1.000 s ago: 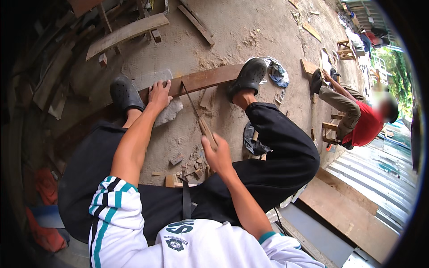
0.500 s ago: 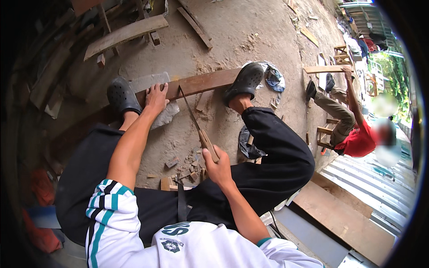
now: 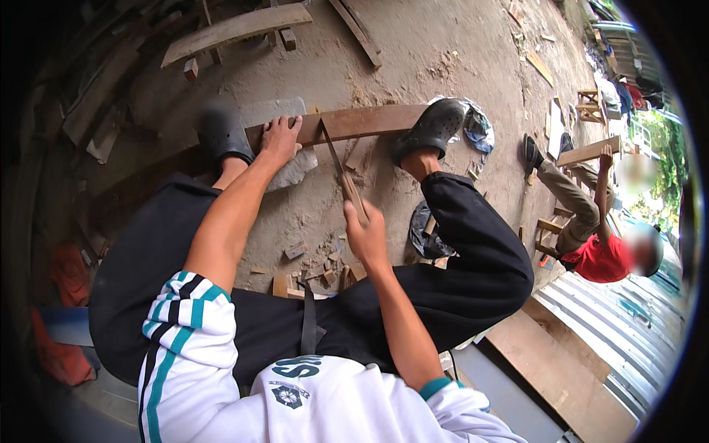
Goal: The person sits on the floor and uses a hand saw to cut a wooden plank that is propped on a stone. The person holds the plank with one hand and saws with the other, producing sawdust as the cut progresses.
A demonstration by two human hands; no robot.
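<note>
A long brown wooden plank [image 3: 369,122] lies across a pale stone block [image 3: 295,171], near the ground. My left hand [image 3: 282,139] is on top of the plank, its fingers curled over the far edge. Gripped in my right hand [image 3: 367,233] is the wooden handle of a handsaw [image 3: 337,161]. The saw's blade slants up and away to the plank's edge, just right of my left hand. My right foot, in a black clog [image 3: 432,127], rests on the plank's right part; the other clog [image 3: 224,134] is against it at left.
Wood offcuts [image 3: 329,269] are strewn on the ground between my legs. A black plastic bag [image 3: 428,232] lies by my right leg. A low bench [image 3: 236,33] stands at the far left. At right, a person in red [image 3: 594,258] holds a board [image 3: 588,151].
My right hand has pushed the saw forward, bringing its handle closer to the plank. My left hand keeps its place on the plank. The whole view has shifted somewhat.
</note>
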